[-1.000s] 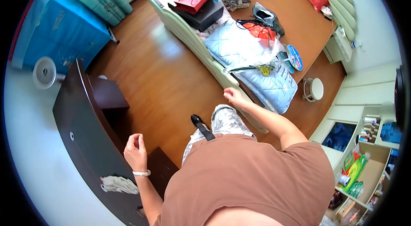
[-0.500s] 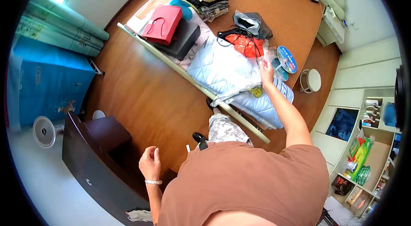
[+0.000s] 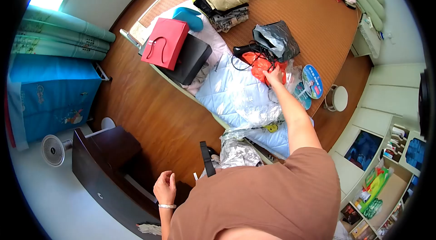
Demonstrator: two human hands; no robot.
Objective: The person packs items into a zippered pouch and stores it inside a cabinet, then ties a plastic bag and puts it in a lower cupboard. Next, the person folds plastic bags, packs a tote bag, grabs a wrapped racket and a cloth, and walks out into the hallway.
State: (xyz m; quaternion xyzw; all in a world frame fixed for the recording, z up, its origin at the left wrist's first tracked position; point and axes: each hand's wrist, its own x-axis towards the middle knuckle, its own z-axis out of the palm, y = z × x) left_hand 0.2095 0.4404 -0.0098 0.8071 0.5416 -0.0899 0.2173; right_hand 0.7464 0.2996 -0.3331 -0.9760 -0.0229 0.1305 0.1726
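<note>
My right hand (image 3: 273,77) reaches over the bed and touches the lower edge of a red plastic bag (image 3: 258,64); its fingertips are partly lost against the bag, so a grip cannot be made out. Beside the bag lie black cords and a dark grey plastic bag (image 3: 285,40). Clear plastic wrap (image 3: 256,103) spreads over a light blue quilt (image 3: 215,86) below the hand. Round blue fans (image 3: 312,81) lie to its right. My left hand (image 3: 165,188), with a bracelet at the wrist, hangs near the dark desk, its fingers loosely curled and apart, holding nothing.
A red paper bag (image 3: 166,43) rests on a black box (image 3: 193,58) at the bed's left side. Folded clothes (image 3: 222,1) are stacked behind. A white stool (image 3: 337,98) stands right of the bed. A dark desk (image 3: 109,185) and a fan (image 3: 54,150) are on the left.
My right hand has moved forward from beside the bed, over the quilt, to the red plastic bag. My body is closer to the bed. My left hand stays low by the desk.
</note>
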